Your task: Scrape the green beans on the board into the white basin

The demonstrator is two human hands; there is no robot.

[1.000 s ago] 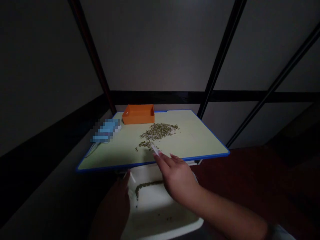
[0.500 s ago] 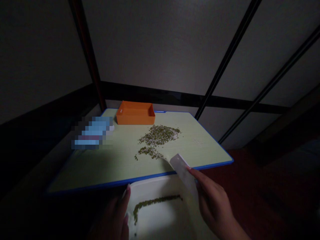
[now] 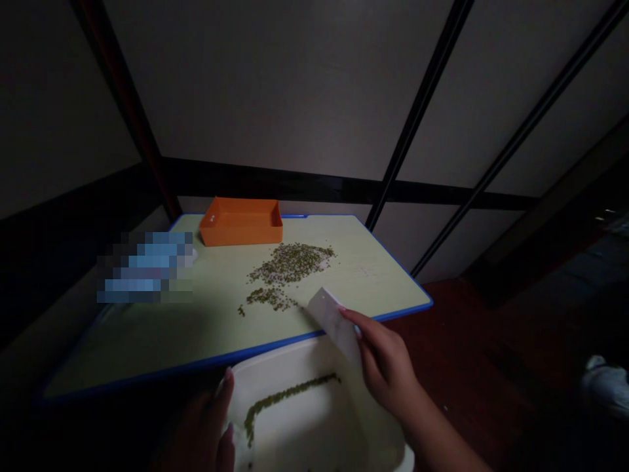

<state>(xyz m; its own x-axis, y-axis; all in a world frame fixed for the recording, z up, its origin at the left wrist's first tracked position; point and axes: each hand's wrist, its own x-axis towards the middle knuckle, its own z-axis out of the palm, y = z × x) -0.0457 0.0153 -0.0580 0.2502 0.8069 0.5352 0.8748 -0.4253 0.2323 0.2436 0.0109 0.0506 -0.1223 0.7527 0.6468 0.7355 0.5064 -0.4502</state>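
My right hand is closed on a flat white card, its lower edge close to the table's front edge. On the pale green table lies a pile of small green beans, mixed with something whitish, and a smaller patch nearer to me. A white tub sits just below the blue table rim, with a line of beans along its bottom edge. My left hand, dim and partly in shadow, grips the tub's left side.
An orange open box stands at the table's back left. Left of it, a blurred-out blue item rests by the edge. A panelled wall rises behind the table. To the right is a dark red floor with a whitish object.
My view has turned to the right, so the table and tub appear further left. Both hands keep their holds, and the card has barely moved relative to the table.
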